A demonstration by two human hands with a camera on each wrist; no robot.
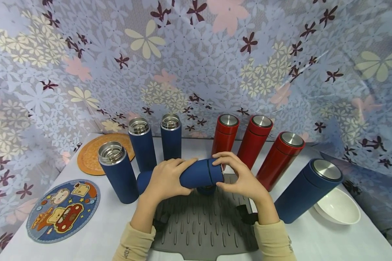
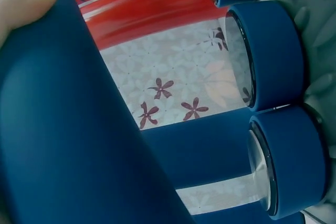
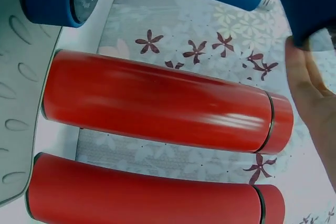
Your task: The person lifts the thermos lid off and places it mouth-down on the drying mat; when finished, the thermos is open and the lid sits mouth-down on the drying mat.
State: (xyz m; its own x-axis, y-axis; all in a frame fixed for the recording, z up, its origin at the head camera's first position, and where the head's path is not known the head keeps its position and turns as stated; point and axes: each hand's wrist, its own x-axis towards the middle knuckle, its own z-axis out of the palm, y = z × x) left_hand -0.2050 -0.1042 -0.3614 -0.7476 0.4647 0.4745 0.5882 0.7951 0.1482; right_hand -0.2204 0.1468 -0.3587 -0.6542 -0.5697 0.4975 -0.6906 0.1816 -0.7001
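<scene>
The step in hand appears to be a cap twist. For sound work, the left hand [image 1: 166, 178] should brace the bottle [image 1: 196, 175] firmly while the right hand [image 1: 241, 173] turns the cap [image 1: 217, 171] squarely, without tipping. The bottle lies sideways, aloft over the mat [image 1: 199, 232]. Left fingers wrap its body; right thumb and fingers, partly curled, pinch the cap.

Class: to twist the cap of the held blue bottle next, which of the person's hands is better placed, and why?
Probably the right grip: it pinches the cap. The left grip is wrapped round the body of the blue bottle, so it seems better suited to steadying.
</scene>
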